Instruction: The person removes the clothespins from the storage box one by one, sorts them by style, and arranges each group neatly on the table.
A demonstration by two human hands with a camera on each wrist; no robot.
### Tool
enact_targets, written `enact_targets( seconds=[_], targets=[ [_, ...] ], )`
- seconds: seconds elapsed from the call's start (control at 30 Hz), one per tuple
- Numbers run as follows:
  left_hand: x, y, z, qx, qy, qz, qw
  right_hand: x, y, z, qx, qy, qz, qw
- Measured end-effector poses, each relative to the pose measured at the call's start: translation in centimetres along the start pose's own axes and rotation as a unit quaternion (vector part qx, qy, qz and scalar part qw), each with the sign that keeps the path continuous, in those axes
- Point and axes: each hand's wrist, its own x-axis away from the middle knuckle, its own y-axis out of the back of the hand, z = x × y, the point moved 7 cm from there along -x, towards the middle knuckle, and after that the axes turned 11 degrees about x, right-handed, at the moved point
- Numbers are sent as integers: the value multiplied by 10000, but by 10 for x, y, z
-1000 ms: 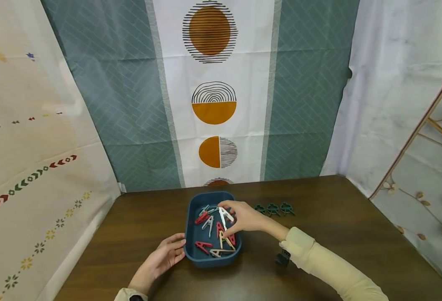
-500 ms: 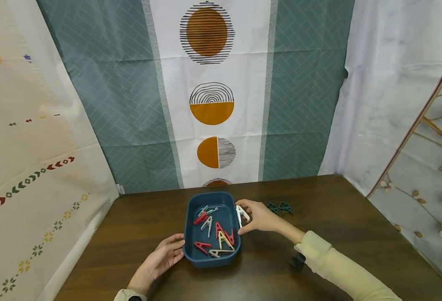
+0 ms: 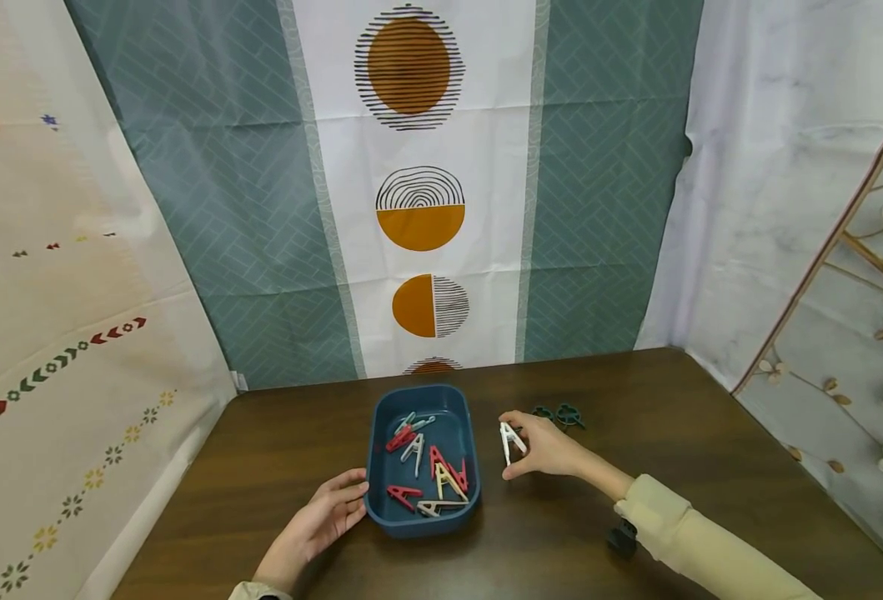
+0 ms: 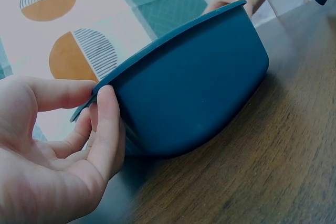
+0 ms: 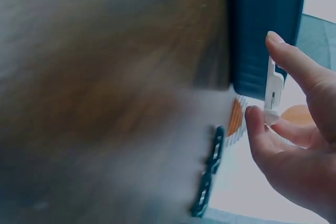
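Observation:
A blue plastic basin [image 3: 450,429] stands on the brown table with several red, grey and cream clothespins inside, among them a cream clothespin [image 3: 447,479]. My left hand [image 3: 319,518] is at its left side; in the left wrist view that hand's fingers pinch the rim of the basin [image 4: 194,82]. Right of the basin, my right hand [image 3: 549,447] holds a white clothespin [image 3: 511,442] above the table. The right wrist view has the white clothespin [image 5: 273,90] between the thumb and fingertips, one end at the thumb.
Dark green round clips [image 3: 569,414] lie on the table [image 3: 636,467] behind the right hand, partly hidden by it. Patterned cloths hang at the back [image 3: 599,208] and both sides. The basin's wall stands between the two hands.
My right hand has carried the white clothespin from over the basin rightward past its rim, out over the table. My left hand has stayed at the basin's left side.

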Motion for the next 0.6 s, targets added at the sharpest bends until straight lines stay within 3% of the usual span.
enact_targets(
  seconds=[0.6],
  targets=[
    [1,1,1,-1,24,-37,10000,9,-15,-18,866,-311,331,9952]
  ],
)
